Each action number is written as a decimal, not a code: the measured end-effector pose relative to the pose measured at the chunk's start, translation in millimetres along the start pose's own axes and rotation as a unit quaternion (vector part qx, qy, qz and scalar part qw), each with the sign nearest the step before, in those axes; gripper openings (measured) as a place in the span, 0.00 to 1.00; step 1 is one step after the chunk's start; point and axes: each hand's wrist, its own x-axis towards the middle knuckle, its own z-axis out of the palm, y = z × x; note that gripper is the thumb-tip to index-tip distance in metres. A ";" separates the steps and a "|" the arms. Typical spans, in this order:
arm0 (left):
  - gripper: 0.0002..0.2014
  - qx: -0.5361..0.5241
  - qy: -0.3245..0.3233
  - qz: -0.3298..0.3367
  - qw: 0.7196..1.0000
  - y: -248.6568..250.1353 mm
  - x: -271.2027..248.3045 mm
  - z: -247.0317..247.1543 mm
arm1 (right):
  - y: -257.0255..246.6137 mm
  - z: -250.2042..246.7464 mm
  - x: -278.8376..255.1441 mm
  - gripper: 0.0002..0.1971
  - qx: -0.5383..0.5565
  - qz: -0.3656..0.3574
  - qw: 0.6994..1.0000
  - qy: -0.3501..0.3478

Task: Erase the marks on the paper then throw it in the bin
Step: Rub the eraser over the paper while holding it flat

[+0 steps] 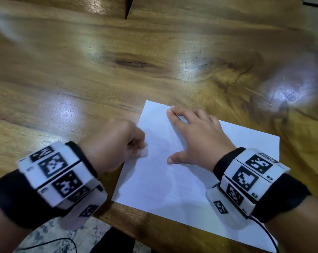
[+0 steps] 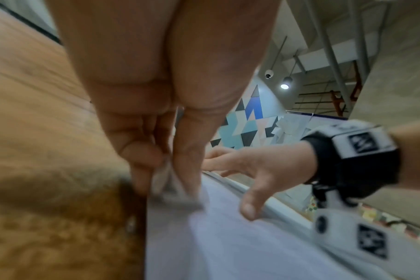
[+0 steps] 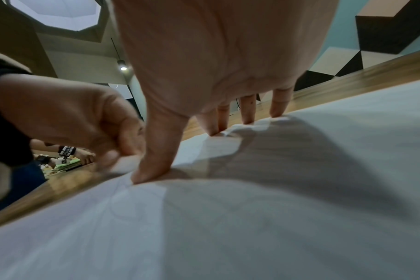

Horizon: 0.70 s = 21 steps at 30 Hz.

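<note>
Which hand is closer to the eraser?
Left. The left hand pinches the white eraser at the paper's left edge. The right hand lies spread flat on the paper, apart from the eraser.

Soft overhead light, plenty of motion blur

Glare patches on the counter (image 1: pixel 103 57); left hand (image 1: pixel 116 143) smeared, perhaps mid-stroke; right hand (image 3: pixel 216 56) shadows the paper (image 3: pixel 252 217); edges warped.

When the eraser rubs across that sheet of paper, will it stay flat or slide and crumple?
The paper looks thin and floppy; in the right wrist view it ripples by the fingertips. It would probably slide on the glossy table, so the right hand presses it flat. The left hand pinches the eraser near its edge, where buckling seems likeliest.
</note>
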 end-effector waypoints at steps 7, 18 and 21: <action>0.05 0.011 0.085 -0.007 0.996 11.4 30.9 -8.0 | -0.3 0.0 -0.3 0.57 -0.005 0.003 1.000 -0.001; 0.03 0.020 0.073 0.023 0.997 21.0 39.2 -10.3 | 0.3 1.4 0.3 0.57 -0.005 0.004 1.000 0.000; 0.08 0.027 0.046 0.059 0.997 17.2 24.9 -0.3 | 0.7 1.0 0.3 0.57 -0.006 0.002 1.000 -0.005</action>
